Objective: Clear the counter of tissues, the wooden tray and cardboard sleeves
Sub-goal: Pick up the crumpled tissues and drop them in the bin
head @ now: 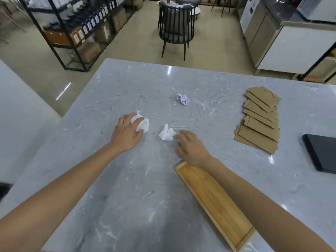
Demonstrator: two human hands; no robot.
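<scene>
White crumpled tissue (143,124) sits under the left hand (127,134), whose fingers and thumb curl round it on the grey marble table (127,188). Just to its right lies a second white tissue (167,133), and the right hand (190,148) rests beside it with fingers loosely bent, fingertips at the tissue's edge and holding nothing. Beyond both, near the middle of the table, a pale lilac tissue (183,99) lies alone. Under the right forearm the wooden tray (214,202) lies flat, long and narrow, its long axis running from just behind the right wrist toward the near right edge of the table. Farther right, the cardboard sleeves (260,120) lie flattened and overlapped in a row that runs away from the person. A black flat slab (321,153) sits at the right edge. On the floor past the table stand a dark chair (175,28) and black shelving (72,33).
</scene>
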